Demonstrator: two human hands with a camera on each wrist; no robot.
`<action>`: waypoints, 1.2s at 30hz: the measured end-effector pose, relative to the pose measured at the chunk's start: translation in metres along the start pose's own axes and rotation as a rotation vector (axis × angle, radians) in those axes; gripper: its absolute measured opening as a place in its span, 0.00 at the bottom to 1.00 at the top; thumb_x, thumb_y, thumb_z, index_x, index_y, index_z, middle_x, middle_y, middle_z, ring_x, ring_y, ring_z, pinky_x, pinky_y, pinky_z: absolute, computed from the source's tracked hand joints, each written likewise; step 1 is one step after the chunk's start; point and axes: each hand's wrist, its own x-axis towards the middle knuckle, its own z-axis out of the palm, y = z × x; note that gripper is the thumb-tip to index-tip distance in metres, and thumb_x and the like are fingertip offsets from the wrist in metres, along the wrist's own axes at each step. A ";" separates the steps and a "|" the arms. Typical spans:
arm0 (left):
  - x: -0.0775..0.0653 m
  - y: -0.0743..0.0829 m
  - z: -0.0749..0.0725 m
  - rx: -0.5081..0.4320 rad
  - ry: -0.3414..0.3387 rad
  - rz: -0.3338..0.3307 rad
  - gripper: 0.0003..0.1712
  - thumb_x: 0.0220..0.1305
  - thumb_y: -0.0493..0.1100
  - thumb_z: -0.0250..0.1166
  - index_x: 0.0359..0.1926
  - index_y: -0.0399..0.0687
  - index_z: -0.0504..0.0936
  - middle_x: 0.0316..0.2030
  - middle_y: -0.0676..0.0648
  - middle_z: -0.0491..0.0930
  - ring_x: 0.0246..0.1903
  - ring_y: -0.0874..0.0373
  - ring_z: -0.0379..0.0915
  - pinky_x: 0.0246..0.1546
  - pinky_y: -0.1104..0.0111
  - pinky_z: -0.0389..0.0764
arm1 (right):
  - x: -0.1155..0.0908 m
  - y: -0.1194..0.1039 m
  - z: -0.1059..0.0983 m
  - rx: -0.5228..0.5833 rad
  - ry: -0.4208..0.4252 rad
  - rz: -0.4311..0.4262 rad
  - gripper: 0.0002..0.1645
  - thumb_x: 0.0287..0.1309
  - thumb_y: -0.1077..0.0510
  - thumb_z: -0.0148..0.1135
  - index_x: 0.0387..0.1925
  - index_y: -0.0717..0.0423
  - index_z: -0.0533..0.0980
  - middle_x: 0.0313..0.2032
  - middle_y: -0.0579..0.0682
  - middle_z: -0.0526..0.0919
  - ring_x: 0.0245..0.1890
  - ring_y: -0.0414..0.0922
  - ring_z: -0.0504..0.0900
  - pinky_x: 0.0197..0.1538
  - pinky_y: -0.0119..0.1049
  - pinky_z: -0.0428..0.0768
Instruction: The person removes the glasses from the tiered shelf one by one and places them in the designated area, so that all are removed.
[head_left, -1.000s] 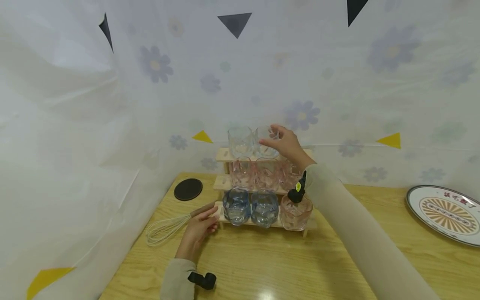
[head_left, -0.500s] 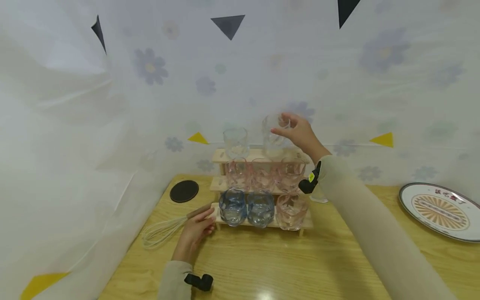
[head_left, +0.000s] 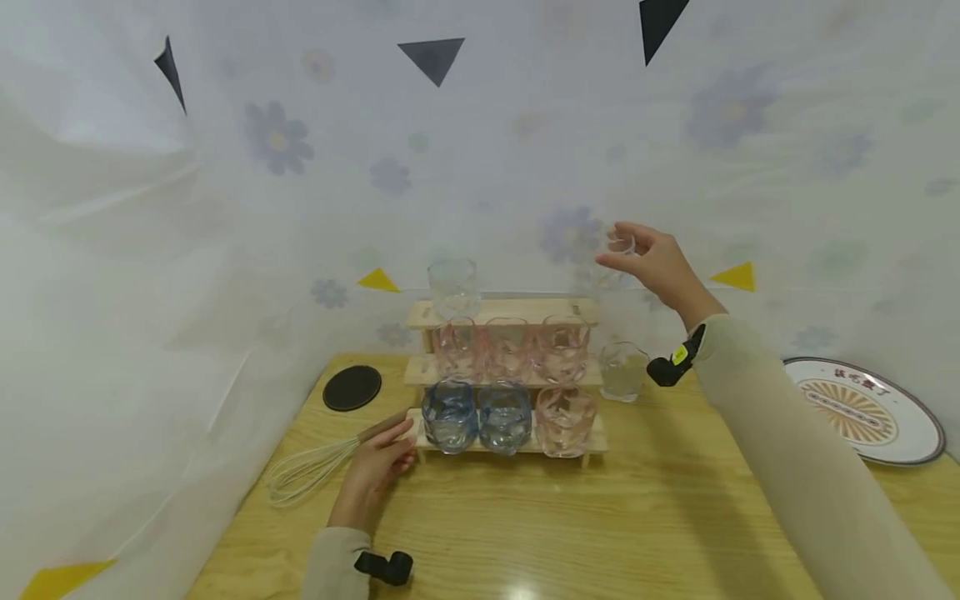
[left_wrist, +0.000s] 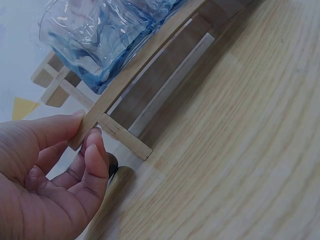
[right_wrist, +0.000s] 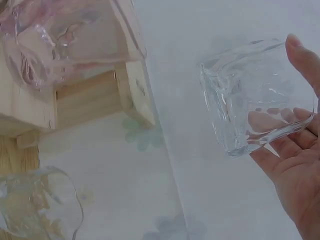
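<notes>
My right hand (head_left: pixel 656 262) grips a clear glass (right_wrist: pixel 250 95) by its sides and holds it in the air, to the right of the wooden rack's top tier (head_left: pixel 517 312). With thumb and fingers, my left hand (left_wrist: pixel 55 175) pinches the left end of the bottom tier (left_wrist: pixel 120 87). One clear glass (head_left: pixel 454 287) stands on the top tier at the left. Pink glasses (head_left: pixel 507 348) fill the middle tier. Two blue glasses (head_left: pixel 450 417) and a pink glass (head_left: pixel 565 421) line the bottom tier. Another clear glass (head_left: pixel 621 372) stands on the table right of the rack.
A whisk (head_left: pixel 315 468) lies left of the rack, its handle close to my left hand. Behind it is a round black coaster (head_left: pixel 352 387). A patterned plate (head_left: pixel 911 429) lies at the far right. A flowered sheet (head_left: pixel 495 167) hangs behind the table.
My right hand has lifted the clear glass off the top tier and carried it right, past the rack's end. My left hand keeps its hold on the bottom tier.
</notes>
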 end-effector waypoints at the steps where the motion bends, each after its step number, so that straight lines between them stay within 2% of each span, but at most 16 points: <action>1: 0.000 0.000 -0.001 0.001 0.002 0.000 0.26 0.63 0.31 0.61 0.62 0.35 0.71 0.22 0.50 0.80 0.20 0.64 0.74 0.23 0.76 0.76 | -0.002 0.003 -0.003 0.001 0.004 0.007 0.51 0.51 0.38 0.67 0.72 0.48 0.57 0.65 0.55 0.66 0.70 0.56 0.52 0.67 0.59 0.53; 6: 0.001 0.000 -0.004 0.009 0.019 -0.004 0.25 0.62 0.31 0.61 0.62 0.35 0.72 0.22 0.50 0.80 0.20 0.64 0.73 0.23 0.76 0.76 | -0.013 0.016 -0.018 0.014 0.033 0.034 0.50 0.54 0.42 0.67 0.72 0.49 0.55 0.65 0.60 0.65 0.71 0.58 0.48 0.67 0.60 0.52; 12: -0.001 0.002 -0.006 0.009 0.022 -0.005 0.25 0.63 0.32 0.61 0.62 0.36 0.72 0.23 0.48 0.80 0.21 0.64 0.73 0.23 0.76 0.76 | -0.029 0.036 -0.032 -0.003 0.051 0.076 0.51 0.56 0.43 0.65 0.73 0.51 0.50 0.69 0.59 0.58 0.71 0.59 0.45 0.67 0.60 0.51; 20: -0.006 0.004 -0.005 0.004 0.012 -0.018 0.26 0.63 0.33 0.62 0.62 0.37 0.71 0.23 0.49 0.80 0.21 0.64 0.74 0.23 0.77 0.76 | -0.063 0.074 -0.043 -0.037 0.099 0.096 0.50 0.57 0.42 0.64 0.73 0.51 0.50 0.67 0.62 0.61 0.70 0.59 0.51 0.68 0.59 0.51; 28: -0.005 0.003 -0.008 -0.012 -0.002 -0.006 0.26 0.63 0.32 0.61 0.63 0.35 0.70 0.23 0.49 0.80 0.21 0.64 0.74 0.23 0.77 0.75 | -0.085 0.107 -0.043 0.004 0.117 0.142 0.51 0.58 0.43 0.63 0.74 0.52 0.49 0.67 0.63 0.61 0.71 0.59 0.46 0.69 0.58 0.47; 36: -0.005 0.004 -0.007 -0.016 -0.004 -0.012 0.26 0.63 0.32 0.61 0.63 0.35 0.70 0.22 0.50 0.80 0.21 0.65 0.74 0.23 0.77 0.76 | -0.099 0.138 -0.028 0.030 0.156 0.195 0.51 0.58 0.42 0.62 0.74 0.50 0.47 0.68 0.63 0.59 0.71 0.60 0.44 0.67 0.60 0.52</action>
